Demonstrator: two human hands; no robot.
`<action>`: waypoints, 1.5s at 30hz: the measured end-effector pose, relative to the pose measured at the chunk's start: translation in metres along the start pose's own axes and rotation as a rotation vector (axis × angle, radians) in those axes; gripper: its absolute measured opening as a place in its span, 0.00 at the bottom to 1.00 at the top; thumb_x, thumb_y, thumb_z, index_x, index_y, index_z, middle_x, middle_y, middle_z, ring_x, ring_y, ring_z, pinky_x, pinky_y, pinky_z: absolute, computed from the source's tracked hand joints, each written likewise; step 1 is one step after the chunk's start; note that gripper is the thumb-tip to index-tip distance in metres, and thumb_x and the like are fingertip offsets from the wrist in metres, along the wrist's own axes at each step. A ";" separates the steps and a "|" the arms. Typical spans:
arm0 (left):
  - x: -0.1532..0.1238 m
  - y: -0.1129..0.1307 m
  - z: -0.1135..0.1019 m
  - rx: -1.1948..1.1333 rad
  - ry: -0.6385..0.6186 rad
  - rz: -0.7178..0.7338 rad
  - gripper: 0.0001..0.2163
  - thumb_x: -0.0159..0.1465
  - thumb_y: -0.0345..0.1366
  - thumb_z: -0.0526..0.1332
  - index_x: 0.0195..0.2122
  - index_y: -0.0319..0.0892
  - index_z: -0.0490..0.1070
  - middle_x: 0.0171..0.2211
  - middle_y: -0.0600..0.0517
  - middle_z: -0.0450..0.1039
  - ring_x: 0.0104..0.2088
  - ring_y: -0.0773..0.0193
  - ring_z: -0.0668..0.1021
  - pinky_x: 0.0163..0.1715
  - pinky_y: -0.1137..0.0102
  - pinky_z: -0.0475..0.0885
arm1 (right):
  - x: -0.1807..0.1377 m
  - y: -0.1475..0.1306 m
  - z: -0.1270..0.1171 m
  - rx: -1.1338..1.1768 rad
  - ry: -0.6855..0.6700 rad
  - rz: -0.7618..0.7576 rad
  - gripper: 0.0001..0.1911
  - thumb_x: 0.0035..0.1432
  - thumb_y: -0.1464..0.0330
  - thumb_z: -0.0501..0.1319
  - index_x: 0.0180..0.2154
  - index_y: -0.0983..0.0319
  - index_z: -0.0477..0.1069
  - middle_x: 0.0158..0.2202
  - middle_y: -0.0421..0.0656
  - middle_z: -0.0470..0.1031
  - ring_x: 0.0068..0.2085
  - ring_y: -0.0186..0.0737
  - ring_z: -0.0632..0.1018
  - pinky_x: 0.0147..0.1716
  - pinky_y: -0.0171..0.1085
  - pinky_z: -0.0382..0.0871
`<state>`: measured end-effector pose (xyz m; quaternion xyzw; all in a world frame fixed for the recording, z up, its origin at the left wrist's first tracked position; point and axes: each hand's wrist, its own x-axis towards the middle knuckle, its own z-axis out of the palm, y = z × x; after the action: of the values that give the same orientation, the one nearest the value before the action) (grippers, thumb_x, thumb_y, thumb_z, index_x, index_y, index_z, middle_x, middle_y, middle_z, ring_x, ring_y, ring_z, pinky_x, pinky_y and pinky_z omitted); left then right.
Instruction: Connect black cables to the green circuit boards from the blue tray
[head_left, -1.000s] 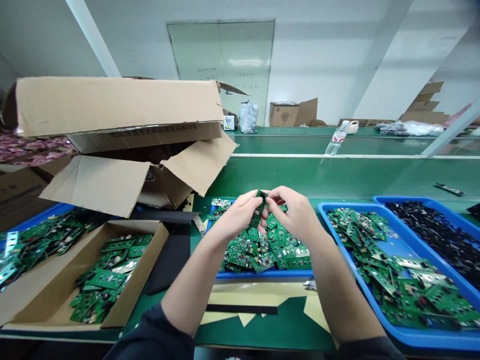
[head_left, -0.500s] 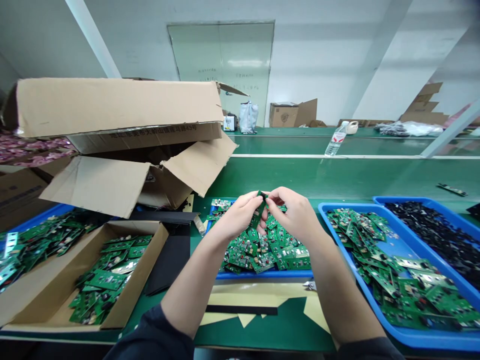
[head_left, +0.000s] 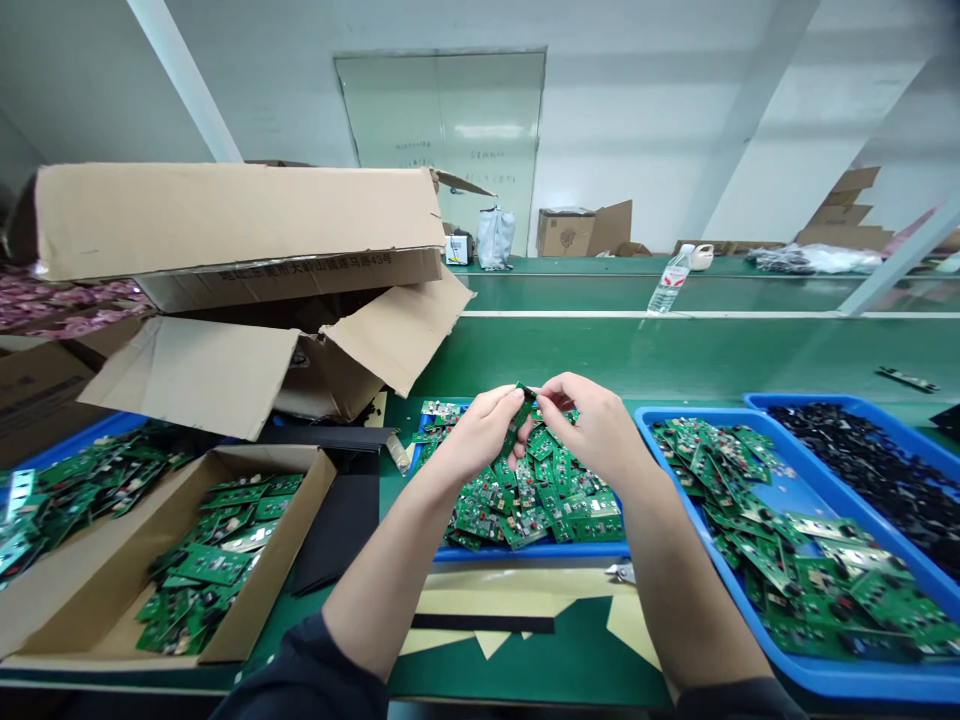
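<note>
My left hand (head_left: 474,435) and my right hand (head_left: 592,425) meet above the middle blue tray (head_left: 525,549), which is heaped with small green circuit boards. Both hands pinch one small green circuit board (head_left: 520,408) between fingertips; the left fingers hold its lower part and the right thumb and forefinger grip its top edge. The board stands roughly on end between the hands. Both forearms reach in from the bottom of the view with dark sleeves.
An open cardboard box (head_left: 112,590) with green boards sits at left, beside a blue tray (head_left: 45,452) of boards. A big torn carton (head_left: 232,270) leans behind. Right: a blue tray (head_left: 787,660) of boards and another (head_left: 892,410) of black parts. A water bottle (head_left: 670,281) stands behind.
The hands have hardly moved; the fingers shifted slightly on the small board. The view tilted down a little.
</note>
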<state>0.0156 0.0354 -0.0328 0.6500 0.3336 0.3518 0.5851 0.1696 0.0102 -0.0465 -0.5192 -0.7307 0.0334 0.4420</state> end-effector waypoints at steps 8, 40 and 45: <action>-0.002 0.003 -0.002 0.067 -0.031 -0.019 0.14 0.67 0.40 0.51 0.25 0.40 0.59 0.19 0.58 0.62 0.14 0.75 0.67 0.11 0.82 0.62 | 0.001 0.005 0.001 -0.119 0.055 -0.101 0.08 0.63 0.69 0.54 0.32 0.60 0.68 0.30 0.44 0.75 0.31 0.41 0.76 0.33 0.38 0.68; -0.014 0.013 0.000 0.041 -0.274 0.012 0.17 0.68 0.47 0.51 0.32 0.39 0.68 0.19 0.58 0.61 0.15 0.74 0.67 0.11 0.81 0.62 | 0.000 0.002 -0.016 0.103 0.226 -0.331 0.07 0.64 0.72 0.56 0.36 0.58 0.72 0.32 0.43 0.76 0.35 0.40 0.77 0.36 0.41 0.73; -0.014 0.013 0.001 0.071 -0.279 0.040 0.18 0.68 0.48 0.50 0.30 0.39 0.65 0.19 0.58 0.60 0.15 0.74 0.66 0.11 0.81 0.61 | -0.001 -0.003 -0.013 0.143 0.214 -0.320 0.09 0.64 0.73 0.55 0.38 0.58 0.73 0.35 0.43 0.76 0.37 0.38 0.77 0.37 0.38 0.74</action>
<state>0.0091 0.0217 -0.0208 0.7194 0.2483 0.2574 0.5954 0.1761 0.0023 -0.0377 -0.3645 -0.7483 -0.0408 0.5528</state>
